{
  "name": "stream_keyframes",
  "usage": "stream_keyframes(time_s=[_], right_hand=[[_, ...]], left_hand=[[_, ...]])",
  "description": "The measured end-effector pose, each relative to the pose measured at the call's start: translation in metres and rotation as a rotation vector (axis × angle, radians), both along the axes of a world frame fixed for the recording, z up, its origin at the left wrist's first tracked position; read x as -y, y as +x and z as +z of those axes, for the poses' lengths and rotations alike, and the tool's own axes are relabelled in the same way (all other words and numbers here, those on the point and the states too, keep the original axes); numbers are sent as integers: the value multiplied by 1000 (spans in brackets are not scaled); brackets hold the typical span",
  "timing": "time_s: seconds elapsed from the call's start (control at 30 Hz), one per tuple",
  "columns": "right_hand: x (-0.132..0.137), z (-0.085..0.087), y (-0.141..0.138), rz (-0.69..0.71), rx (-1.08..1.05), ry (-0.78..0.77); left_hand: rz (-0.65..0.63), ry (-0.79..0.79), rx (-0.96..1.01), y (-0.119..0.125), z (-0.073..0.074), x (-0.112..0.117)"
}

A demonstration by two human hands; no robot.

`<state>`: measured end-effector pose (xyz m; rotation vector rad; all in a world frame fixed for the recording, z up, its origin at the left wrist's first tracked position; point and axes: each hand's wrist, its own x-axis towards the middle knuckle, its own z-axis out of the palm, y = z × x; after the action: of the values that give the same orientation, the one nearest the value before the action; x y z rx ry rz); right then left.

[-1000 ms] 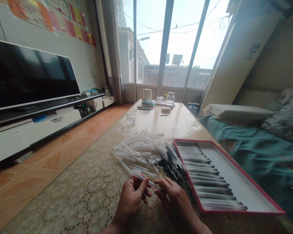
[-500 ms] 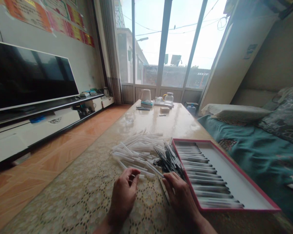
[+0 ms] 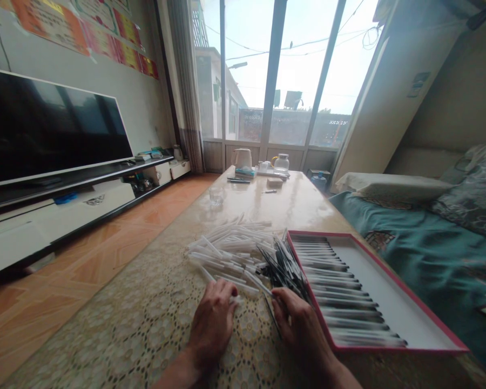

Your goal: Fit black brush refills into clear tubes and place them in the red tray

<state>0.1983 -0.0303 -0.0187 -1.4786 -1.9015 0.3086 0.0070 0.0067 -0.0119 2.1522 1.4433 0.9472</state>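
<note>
Loose white plastic tubes [image 3: 222,254] lie in a pile on the table. Beside them is a heap of thin dark sticks [image 3: 285,267], which look like pen refills. My left hand [image 3: 213,319] is closed palm-down at the pile's near edge, a short white piece showing at its fingertips. With thumb and forefinger pinched, my right hand [image 3: 302,321] grips the near end of a white tube [image 3: 260,283]. One dark stick [image 3: 272,315] runs under its fingers; whether it is held is hidden. To the right, a pink-rimmed box [image 3: 419,302] holds a row of white, black-ended sticks [image 3: 342,281].
A patterned cover [image 3: 146,302] lies over the table. Farther back stand a clear glass [image 3: 216,196], a pale jug [image 3: 243,159] and a glass pot [image 3: 281,163]. A teal-covered seat [image 3: 413,243] borders the right side; a television [image 3: 52,124] is at left.
My left hand has turned more palm-down, and its fingers have come down over the white piece. My right hand has stayed almost in place. The view has shifted slightly.
</note>
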Motion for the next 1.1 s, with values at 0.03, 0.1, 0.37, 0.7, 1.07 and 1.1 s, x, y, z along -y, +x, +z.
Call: stream_keyframes(time_s=[0.03, 0.1, 0.37, 0.7, 1.07, 1.1], right_hand=[[1, 2, -1, -16, 34, -9], [4, 6, -2, -50, 106, -12], [6, 18, 3, -43, 79, 60], [8, 19, 0, -24, 191, -16], [6, 16, 1, 34, 263, 14], [5, 15, 2, 40, 291, 31]], left_hand=[[-3, 3, 6, 0, 1, 0], [0, 4, 37, 0, 2, 0], [52, -360, 735, 1, 9, -8], [12, -733, 1010, -1, 6, -12], [-68, -738, 956, 4, 6, -8], [-89, -735, 944, 4, 4, -9]])
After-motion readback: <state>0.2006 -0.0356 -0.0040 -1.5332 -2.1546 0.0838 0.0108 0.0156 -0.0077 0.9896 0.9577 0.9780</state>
